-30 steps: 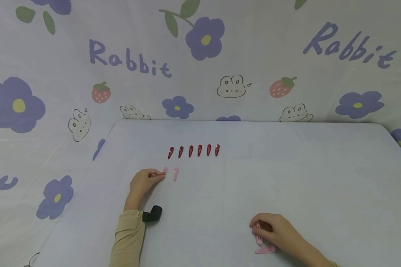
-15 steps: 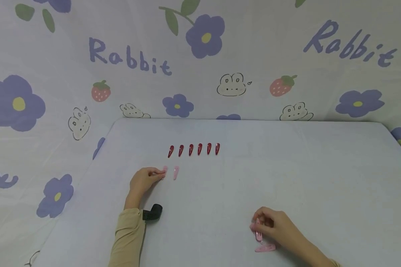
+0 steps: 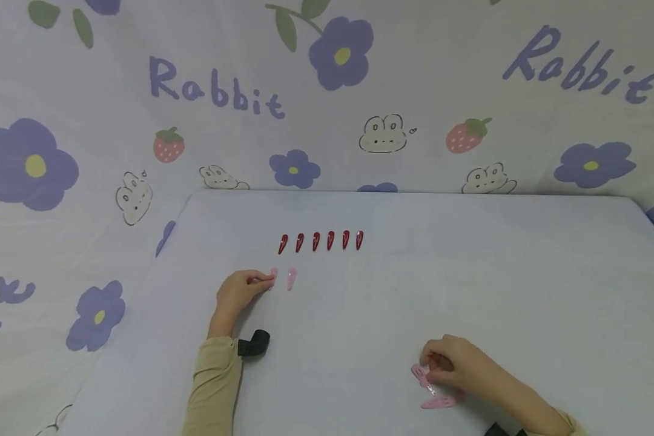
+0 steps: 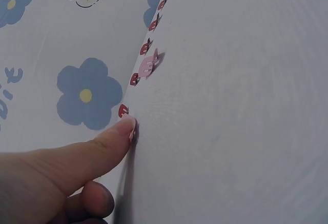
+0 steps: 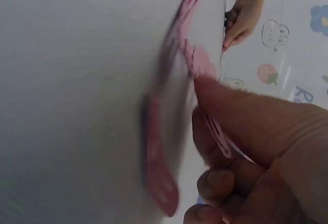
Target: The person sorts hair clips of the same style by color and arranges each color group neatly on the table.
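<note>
In the head view my left hand (image 3: 240, 297) pinches a pink snap hair clip (image 3: 274, 272) on the table, at the left end of a short pink pair. The other pink clip (image 3: 291, 278) lies just right of it. The left wrist view shows my thumb (image 4: 115, 137) over the held clip, most of which is hidden. Lower right, my right hand (image 3: 463, 366) pinches a pink clip (image 5: 218, 134) between thumb and fingers. Close to that hand lie more pink clips, one (image 5: 163, 178) nearer the wrist camera and another (image 5: 190, 8) farther off.
Several red hair clips (image 3: 316, 241) form a row on the white table (image 3: 496, 266), behind the pink pair. A printed cloth (image 3: 229, 139) with flowers and rabbits hangs beyond the table's back edge. A black wrist device (image 3: 255, 344) sits at the left sleeve.
My right hand has shifted slightly right, and the pink clip at its fingertips has turned to a slant. The left hand stays on its clip. The whole head view has shifted slightly.
</note>
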The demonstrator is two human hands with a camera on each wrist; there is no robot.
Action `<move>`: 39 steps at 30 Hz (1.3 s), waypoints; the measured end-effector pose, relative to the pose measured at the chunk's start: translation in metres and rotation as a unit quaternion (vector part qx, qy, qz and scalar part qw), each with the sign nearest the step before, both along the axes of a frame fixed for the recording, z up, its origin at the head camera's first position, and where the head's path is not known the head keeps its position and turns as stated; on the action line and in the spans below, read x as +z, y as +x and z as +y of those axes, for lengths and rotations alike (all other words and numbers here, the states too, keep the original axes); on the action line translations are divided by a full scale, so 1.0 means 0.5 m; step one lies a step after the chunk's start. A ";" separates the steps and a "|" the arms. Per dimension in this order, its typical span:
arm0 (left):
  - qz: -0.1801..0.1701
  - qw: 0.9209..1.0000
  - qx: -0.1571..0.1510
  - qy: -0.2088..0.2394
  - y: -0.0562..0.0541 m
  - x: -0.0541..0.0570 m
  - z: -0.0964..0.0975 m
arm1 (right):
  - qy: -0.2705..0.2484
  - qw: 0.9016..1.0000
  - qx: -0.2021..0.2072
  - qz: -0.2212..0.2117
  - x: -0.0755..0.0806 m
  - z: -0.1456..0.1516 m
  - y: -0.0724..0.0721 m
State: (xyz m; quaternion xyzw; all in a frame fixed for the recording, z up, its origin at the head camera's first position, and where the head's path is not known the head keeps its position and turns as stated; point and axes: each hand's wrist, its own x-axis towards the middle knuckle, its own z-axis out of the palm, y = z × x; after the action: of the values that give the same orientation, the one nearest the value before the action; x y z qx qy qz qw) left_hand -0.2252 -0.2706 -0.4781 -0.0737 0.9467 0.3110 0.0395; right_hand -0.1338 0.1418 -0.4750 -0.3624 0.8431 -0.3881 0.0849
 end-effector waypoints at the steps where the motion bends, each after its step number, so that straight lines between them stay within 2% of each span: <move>1: 0.000 1.000 0.001 0.002 0.000 0.000 0.001 | 0.008 0.999 0.015 0.032 0.002 -0.001 -0.003; 4: 0.003 1.000 -0.001 0.003 -0.003 0.000 0.004 | 0.014 0.993 0.038 0.108 0.012 -0.004 -0.012; 6: 0.005 1.000 -0.002 0.006 -0.005 0.000 0.005 | 0.009 0.993 0.031 0.114 0.022 -0.006 -0.020; 10: 0.005 1.000 -0.001 0.009 -0.007 0.002 0.010 | 0.015 0.999 -0.001 0.051 0.044 -0.006 -0.038; 14: -0.002 1.000 0.000 0.005 -0.006 0.002 0.015 | 0.032 0.999 -0.027 -0.008 0.056 -0.002 -0.055; 17: -0.003 1.000 0.001 0.002 -0.006 0.001 0.016 | 0.026 0.998 -0.048 -0.025 0.057 -0.004 -0.071; 19: 0.001 1.000 0.001 0.000 -0.006 0.000 0.016 | 0.003 0.997 -0.070 -0.034 0.058 -0.011 -0.085; 23: 0.003 1.000 0.004 0.000 -0.005 0.000 0.015 | -0.054 0.994 -0.097 -0.024 0.061 -0.048 -0.115; 30: 0.003 1.000 0.005 -0.003 -0.007 -0.001 0.013 | -0.119 0.989 -0.080 -0.044 0.067 -0.147 -0.171; 35: 0.004 1.000 0.005 -0.004 -0.007 -0.001 0.009 | -0.150 0.983 -0.072 -0.078 0.054 -0.212 -0.207; 39: 0.002 1.000 0.009 -0.004 -0.006 0.000 0.007 | -0.154 0.979 -0.076 -0.114 0.038 -0.257 -0.231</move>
State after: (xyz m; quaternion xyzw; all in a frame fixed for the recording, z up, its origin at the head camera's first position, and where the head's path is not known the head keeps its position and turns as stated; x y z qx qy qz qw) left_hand -0.2284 -0.2669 -0.4781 -0.0813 0.9475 0.3073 0.0344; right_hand -0.2494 0.0135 -0.4559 -0.2597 0.7833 -0.5569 0.0939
